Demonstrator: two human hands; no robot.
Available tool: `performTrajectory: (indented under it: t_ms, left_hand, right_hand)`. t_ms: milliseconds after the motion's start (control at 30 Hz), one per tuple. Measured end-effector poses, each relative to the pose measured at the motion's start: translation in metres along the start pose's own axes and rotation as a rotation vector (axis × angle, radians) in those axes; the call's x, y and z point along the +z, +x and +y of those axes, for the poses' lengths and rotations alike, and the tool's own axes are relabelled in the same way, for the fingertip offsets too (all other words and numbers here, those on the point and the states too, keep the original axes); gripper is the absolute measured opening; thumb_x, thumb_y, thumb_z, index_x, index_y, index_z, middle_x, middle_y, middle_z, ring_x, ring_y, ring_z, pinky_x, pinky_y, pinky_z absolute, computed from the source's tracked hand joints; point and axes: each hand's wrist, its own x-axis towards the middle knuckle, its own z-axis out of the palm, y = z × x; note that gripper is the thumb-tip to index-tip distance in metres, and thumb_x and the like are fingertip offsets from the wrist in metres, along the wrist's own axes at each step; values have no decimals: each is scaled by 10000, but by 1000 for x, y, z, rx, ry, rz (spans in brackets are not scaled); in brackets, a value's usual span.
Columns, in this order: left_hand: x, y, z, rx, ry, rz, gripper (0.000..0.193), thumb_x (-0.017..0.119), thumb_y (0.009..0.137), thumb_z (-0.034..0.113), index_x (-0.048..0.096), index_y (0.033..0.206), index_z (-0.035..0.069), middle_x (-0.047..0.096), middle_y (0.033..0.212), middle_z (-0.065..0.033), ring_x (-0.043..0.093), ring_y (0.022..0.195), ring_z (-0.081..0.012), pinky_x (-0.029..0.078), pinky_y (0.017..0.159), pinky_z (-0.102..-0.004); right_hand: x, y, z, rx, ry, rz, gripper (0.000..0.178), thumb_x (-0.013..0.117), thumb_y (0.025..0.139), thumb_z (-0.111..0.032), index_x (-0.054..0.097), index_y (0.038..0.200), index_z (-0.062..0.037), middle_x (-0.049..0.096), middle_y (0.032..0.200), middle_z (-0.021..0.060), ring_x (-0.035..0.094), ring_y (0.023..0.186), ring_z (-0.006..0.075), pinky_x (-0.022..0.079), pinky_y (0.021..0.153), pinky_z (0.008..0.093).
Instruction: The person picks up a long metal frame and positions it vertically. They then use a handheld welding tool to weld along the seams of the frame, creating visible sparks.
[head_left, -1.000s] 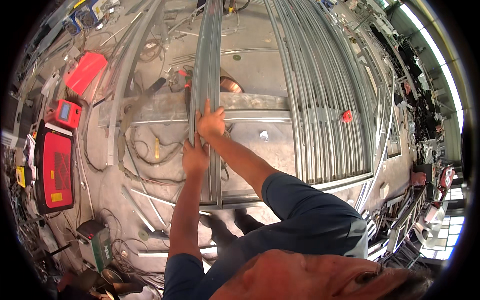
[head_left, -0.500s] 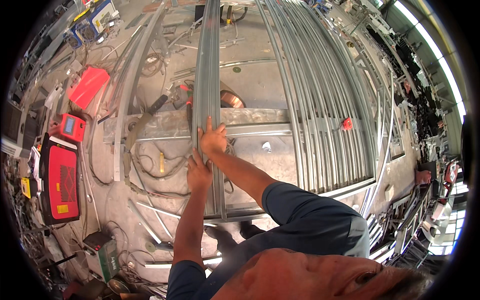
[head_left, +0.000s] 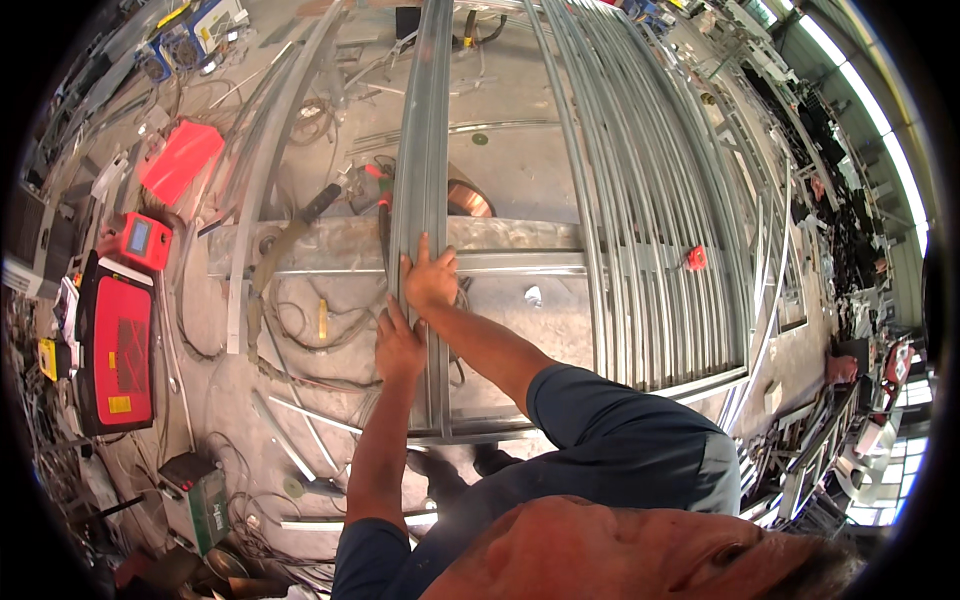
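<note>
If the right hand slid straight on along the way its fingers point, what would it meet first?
The right hand points up along the grey metal channel. Just ahead lies the crosswise steel beam under the channel; otherwise the channel's face looks free, though depth is hard to judge.

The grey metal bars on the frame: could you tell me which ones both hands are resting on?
The pair of bars farthest left, set apart from the close-packed bars on the right. The left hand and right hand both lie on it.
</note>
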Motion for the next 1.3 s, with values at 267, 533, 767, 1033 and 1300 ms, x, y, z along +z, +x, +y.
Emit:
performTrajectory:
  t_ms: [267,533,767,1033,1300]
  left_hand:
    - [-3,-2,4,19,129,-11,741,612,976,399,303,1569,81,515,1338,-246,601,1146,-427,552,890,-500]
    - [-6,2,2,-115,80,-60,740,588,985,423,290,1584,105,512,1389,-225,609,1170,-400,546,916,-509]
    - [8,5,1,3,232,75,689,574,992,351,311,1564,72,469,1478,-218,519,1311,-386,473,1034,-546]
    - [8,27,3,542,223,192,561,636,912,228,482,1390,-23,463,1472,-224,464,1344,-379,391,1106,-592]
    - [13,49,32,554,9,-148,701,706,858,412,502,1368,-23,428,1431,-252,365,1373,-460,296,1169,-608]
  right_hand:
    - [4,-2,5,-56,-34,107,700,522,996,-525,362,1580,-173,375,1371,344,513,1171,494,545,916,518]
    - [-1,-5,-6,-86,-7,62,693,541,991,-502,389,1561,-139,337,1440,382,460,1259,530,459,1044,536]
    - [23,58,5,-692,-201,284,680,574,993,-417,409,1528,-32,320,1577,308,341,1454,452,247,1214,546]
    - [17,81,-25,-958,-166,2,637,571,965,-518,557,1414,-67,432,1562,152,268,1529,343,219,1223,575]
    - [7,82,-26,-929,-200,-86,591,630,901,-572,680,1256,-101,491,1495,125,282,1513,335,234,1197,634]
